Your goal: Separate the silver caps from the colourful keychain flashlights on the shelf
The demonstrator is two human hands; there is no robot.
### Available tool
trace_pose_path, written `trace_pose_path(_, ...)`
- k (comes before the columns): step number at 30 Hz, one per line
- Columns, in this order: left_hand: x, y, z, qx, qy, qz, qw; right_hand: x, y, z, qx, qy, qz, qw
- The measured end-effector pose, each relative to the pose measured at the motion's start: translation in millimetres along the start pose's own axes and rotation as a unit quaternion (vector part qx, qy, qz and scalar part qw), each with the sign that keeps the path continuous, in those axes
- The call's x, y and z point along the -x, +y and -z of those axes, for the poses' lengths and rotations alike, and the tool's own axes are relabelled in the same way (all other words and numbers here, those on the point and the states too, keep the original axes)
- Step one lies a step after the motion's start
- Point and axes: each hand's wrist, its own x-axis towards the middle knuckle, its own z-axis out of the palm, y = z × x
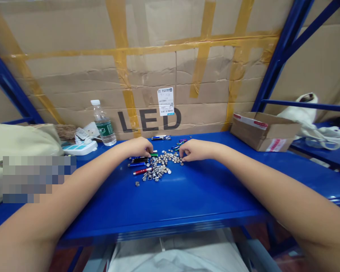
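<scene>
A heap of small silver button cells and metal caps lies on the blue shelf. Beside it lie small coloured pen-shaped torches: blue, red, black and green. My left hand rests knuckles up at the heap's left edge, fingers curled over the torches, and what it grips is hidden. My right hand sits at the heap's right edge with its fingertips pinched on the silver pieces. More coloured torches lie behind, near the cardboard.
A water bottle and a white power strip stand at the back left, by a beige bag. An open cardboard box sits at the right. A taped cardboard wall marked LED closes the back. Blue rack posts flank both sides.
</scene>
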Motion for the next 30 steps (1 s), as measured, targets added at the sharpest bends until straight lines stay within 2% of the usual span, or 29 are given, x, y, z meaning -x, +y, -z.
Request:
trace_pose_path(3,-3,4,-0.5,-0.030,0.021,0.015,0.999,1,-1,0,-0.004,-0.012,-0.003,1.000)
trace_pose_path(6,5,12,5.6,-0.037,0.073,0.026,0.996,2,-2,1,-0.013,-0.022,0.001,1.000)
trace_pose_path(10,22,32,11.8,0.042,0.134,-0.002,0.990,2,-3,2,-0.014,-0.012,0.018,1.000)
trace_pose_path(14,26,52,1.5,0.132,0.194,-0.020,0.972,1,-5,1,-0.003,-0.025,0.019,0.999)
trace_pose_path(20,21,65,-16.3,0.181,0.220,-0.043,0.958,-2,-4,-6,-0.004,-0.019,0.029,0.999)
trace_pose_path(25,21,65,-17.5,0.217,0.240,-0.030,0.946,-5,-1,-11,0.005,-0.010,0.060,0.998)
trace_pose_path(30,20,62,-19.5,0.230,0.243,-0.025,0.942,-6,2,-13,0.019,0.015,0.036,0.999)
